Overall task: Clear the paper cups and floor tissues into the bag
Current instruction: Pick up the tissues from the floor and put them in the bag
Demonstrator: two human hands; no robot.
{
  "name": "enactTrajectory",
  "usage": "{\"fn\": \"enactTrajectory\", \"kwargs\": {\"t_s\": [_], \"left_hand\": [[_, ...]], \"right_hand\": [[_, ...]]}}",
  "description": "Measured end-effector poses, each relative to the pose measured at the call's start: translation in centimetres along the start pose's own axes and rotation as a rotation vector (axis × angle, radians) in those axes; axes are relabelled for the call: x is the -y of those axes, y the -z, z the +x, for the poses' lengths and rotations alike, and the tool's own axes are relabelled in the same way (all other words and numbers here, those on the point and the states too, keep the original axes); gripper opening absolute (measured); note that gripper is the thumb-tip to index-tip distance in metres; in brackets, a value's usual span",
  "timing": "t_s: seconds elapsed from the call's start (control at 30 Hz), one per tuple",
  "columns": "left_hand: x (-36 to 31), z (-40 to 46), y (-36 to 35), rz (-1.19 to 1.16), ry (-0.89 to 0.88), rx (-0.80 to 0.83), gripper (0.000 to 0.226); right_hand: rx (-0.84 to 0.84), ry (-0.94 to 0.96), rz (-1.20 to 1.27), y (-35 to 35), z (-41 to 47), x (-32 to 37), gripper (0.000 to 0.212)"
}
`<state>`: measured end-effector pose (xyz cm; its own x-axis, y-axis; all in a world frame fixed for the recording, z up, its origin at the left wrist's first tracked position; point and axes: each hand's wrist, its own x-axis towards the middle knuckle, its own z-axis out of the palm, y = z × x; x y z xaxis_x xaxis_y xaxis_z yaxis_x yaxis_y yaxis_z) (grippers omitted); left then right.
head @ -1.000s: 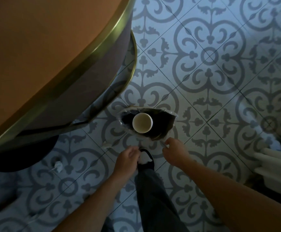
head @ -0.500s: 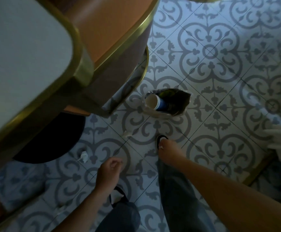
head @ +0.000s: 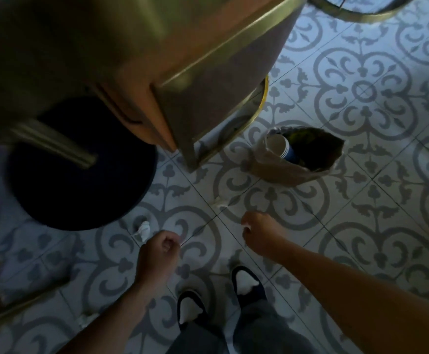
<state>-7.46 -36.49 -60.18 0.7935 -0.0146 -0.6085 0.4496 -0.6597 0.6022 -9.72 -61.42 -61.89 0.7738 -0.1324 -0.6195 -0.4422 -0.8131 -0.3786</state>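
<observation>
A: How many crumpled white floor tissues?
B: Three: tissue one [head: 142, 230] left of centre, another [head: 220, 202] mid-frame, one [head: 85, 320] lower left.
A: The bag?
B: One brown paper bag [head: 282, 172], right of centre, holding stacked blue-and-white paper cups [head: 282, 148].
A: Fingers?
B: Left hand [head: 158, 251] loosely curled, empty; right hand [head: 260, 235] curled, cannot tell.

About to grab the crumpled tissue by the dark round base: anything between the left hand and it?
Nothing visible. The left hand hangs just beside the crumpled tissue, with only bare tiled floor between them.

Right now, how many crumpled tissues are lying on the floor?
3 that I can see: one tissue beside the left hand, one between the right hand and the bag, one bottom-left. Furniture may hide more.
</observation>
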Motion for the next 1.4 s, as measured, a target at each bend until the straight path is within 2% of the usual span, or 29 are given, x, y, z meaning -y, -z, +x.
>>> {"fn": "enactTrajectory", "kwargs": {"t_s": [0.13, 0.27, 0.37, 0.53, 0.63, 0.8, 1.0, 1.1, 1.17, 1.23, 1.4], "left_hand": [[5.0, 4.5, -1.8, 0.066, -0.042, -0.077, 0.013], [11.7, 9.8, -3.4, 0.199, -0.055, -0.141, 0.021], [16.9, 13.2, -4.5, 0.255, -0.041, -0.220, 0.007], [22.4, 16.7, -5.8, 0.338, -0.098, -0.373, 0.034], [23.9, 18.8, -5.5, 0.407, -0.121, -0.391, 0.044], [24.9, 21.3, -5.2, 0.510, -0.214, -0.234, 0.052], [25.1, 22.7, -4.8, 0.460, -0.254, -0.229, 0.040], [25.3, 23.2, -4.2, 0.443, -0.245, -0.203, 0.033], [25.4, 23.2, -3.8, 0.425, -0.234, -0.206, 0.035], [25.4, 23.0, -3.8, 0.397, -0.229, -0.227, 0.038], [24.1, 23.1, -4.6, 0.228, -0.195, -0.294, 0.021]], "right_hand": [[-0.002, 0.086, -0.074, -4.3, 5.2, -1.3, 0.018], [0.044, 0.163, -0.151, -8.6, 10.9, -3.1, 0.033], [0.106, 0.273, -0.346, -11.6, 14.5, -4.5, 0.045], [0.055, 0.404, -0.650, -15.7, 19.5, -7.1, 0.060], [-0.034, 0.535, -0.678, -16.9, 21.5, -8.2, 0.059], [-0.120, 0.704, -0.689, -17.4, 23.9, -8.8, 0.041], [-0.119, 0.810, -0.781, -17.1, 24.7, -8.4, 0.034], [-0.078, 0.841, -0.837, -16.0, 24.5, -7.9, 0.040], [-0.017, 0.787, -0.848, -15.2, 24.1, -7.6, 0.046], [-0.033, 0.796, -0.787, -14.7, 23.7, -7.5, 0.047], [-0.107, 0.804, -0.548, -14.2, 23.1, -6.6, 0.037]]}}
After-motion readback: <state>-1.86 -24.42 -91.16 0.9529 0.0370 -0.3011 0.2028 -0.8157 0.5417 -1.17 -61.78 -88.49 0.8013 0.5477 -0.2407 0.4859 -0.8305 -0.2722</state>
